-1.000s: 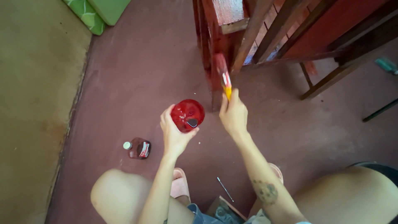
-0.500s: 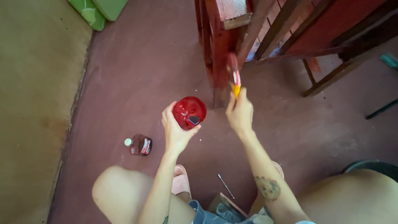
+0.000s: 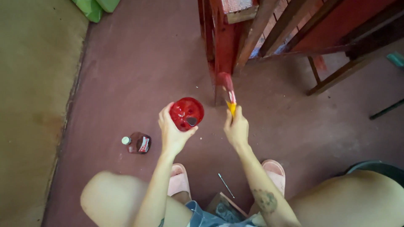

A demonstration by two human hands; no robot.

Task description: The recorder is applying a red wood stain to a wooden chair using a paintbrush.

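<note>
Both arms are bare to the lower edge of the frame, with no sleeves, watch or rings in sight. The left hand (image 3: 171,133) and right hand (image 3: 237,129) wear no gloves. A round, dark greenish tattoo (image 3: 265,201) marks the right forearm at lower centre-right. Bare knees fill the lower left and lower right corners. Pale pink slide sandals (image 3: 274,168) cover the feet at lower centre, and frayed blue denim shorts (image 3: 201,216) show along the bottom edge.

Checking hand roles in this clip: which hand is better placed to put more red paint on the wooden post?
Right. The right hand already grips the brush, its bristles at the post. The left hand is occupied holding the paint cup.
</note>
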